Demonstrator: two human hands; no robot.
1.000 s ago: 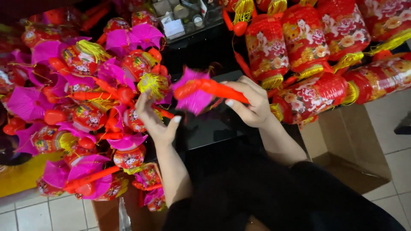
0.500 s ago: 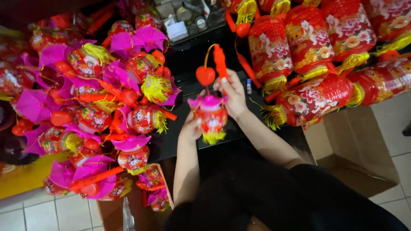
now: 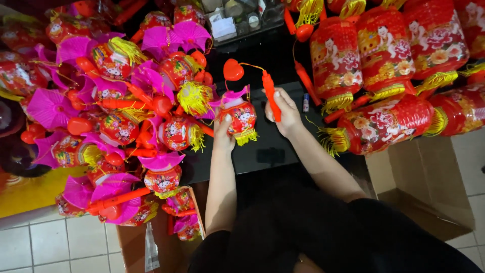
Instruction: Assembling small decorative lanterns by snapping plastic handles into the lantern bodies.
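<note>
Small lantern (image 3: 237,117) between lantern pile (image 3: 116,116) at left and hanging lanterns (image 3: 384,76) at right, above counter (image 3: 268,146).

Red lantern (image 3: 238,117), pink fan, yellow fringe

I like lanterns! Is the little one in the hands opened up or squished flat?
Opened up: the small lantern looks round, held by the left hand.

A dark black counter (image 3: 273,146) carries the goods, its bare middle showing between two heaps. On its left side lies a pile of small red lanterns with pink fans (image 3: 126,116). Along its right side lie larger red cylinder lanterns with yellow tassels (image 3: 384,121). A small blue tube (image 3: 305,102) rests just beside those. Below, a cardboard box (image 3: 414,187) sits on the pale tiled floor (image 3: 45,242).
</note>
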